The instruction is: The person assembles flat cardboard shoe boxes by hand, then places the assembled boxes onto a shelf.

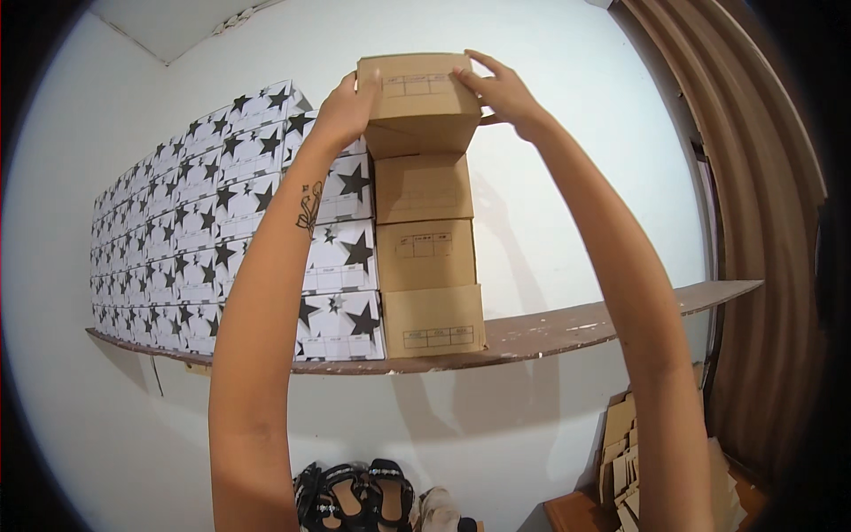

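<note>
Both my arms reach up to a brown cardboard box (417,97) at the top of a column of similar boxes. My left hand (348,108) presses its left side, thumb on the front face. On its right, my right hand (503,93) grips the upper corner, with some fingers hidden behind. The box sits tilted, its underside partly showing above the brown box (424,188) beneath it; whether it rests fully there I cannot tell. Two more brown boxes (430,319) stand below, on the wall shelf (567,328).
White boxes with black stars (341,257) fill the shelf to the left in several stacked rows. A brown curtain (745,133) hangs at the right. Black sandals (390,496) lie below the shelf. Flat cardboard pieces (625,461) are piled at lower right by a wooden surface (572,512).
</note>
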Available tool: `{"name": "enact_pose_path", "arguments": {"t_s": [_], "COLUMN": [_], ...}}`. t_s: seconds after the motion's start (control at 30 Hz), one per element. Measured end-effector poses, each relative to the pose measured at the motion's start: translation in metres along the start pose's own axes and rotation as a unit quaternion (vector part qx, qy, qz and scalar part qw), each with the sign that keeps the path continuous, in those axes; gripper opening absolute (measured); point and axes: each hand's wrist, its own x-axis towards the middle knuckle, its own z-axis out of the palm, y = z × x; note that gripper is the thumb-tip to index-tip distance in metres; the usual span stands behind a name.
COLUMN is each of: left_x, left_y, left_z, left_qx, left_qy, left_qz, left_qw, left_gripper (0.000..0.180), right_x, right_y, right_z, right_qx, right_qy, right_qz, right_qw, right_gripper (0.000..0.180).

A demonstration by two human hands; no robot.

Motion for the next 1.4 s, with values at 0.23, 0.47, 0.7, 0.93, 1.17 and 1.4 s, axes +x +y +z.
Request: {"name": "enact_pose_path", "arguments": {"t_s": [0.23,0.47,0.7,0.93,1.17,1.4], "left_x": [0.002,-0.046,-0.082,-0.138,-0.24,-0.39], "left_y": [-0.052,-0.055,-0.079,-0.067,-0.029,0.026], "left_z": [0.037,0.065,0.089,0.101,0.087,0.065], "left_qx": [0.215,0.387,0.419,0.388,0.242,0.005], "left_qy": [0.092,0.043,0.113,0.057,-0.04,-0.132], "left_qz": [0.118,0.097,0.2,0.208,0.127,0.075], "left_qw": [0.965,0.916,0.879,0.896,0.961,0.988], "left_gripper": [0.059,0.053,0.056,0.057,0.056,0.057], "right_x": [0.022,-0.006,-0.038,-0.101,-0.239,-0.442], "right_y": [0.053,0.102,0.129,0.139,0.033,-0.047], "right_z": [0.031,0.059,0.077,0.066,-0.002,-0.113], "right_qx": [-0.081,-0.284,-0.211,-0.263,-0.195,-0.285], "right_qy": [0.023,0.059,0.095,0.036,-0.06,-0.088], "right_qz": [0.01,-0.08,-0.121,-0.142,0.008,0.162], "right_qw": [0.996,0.954,0.965,0.954,0.979,0.94], "right_gripper": [0.051,0.041,0.049,0.07,0.078,0.075]}}
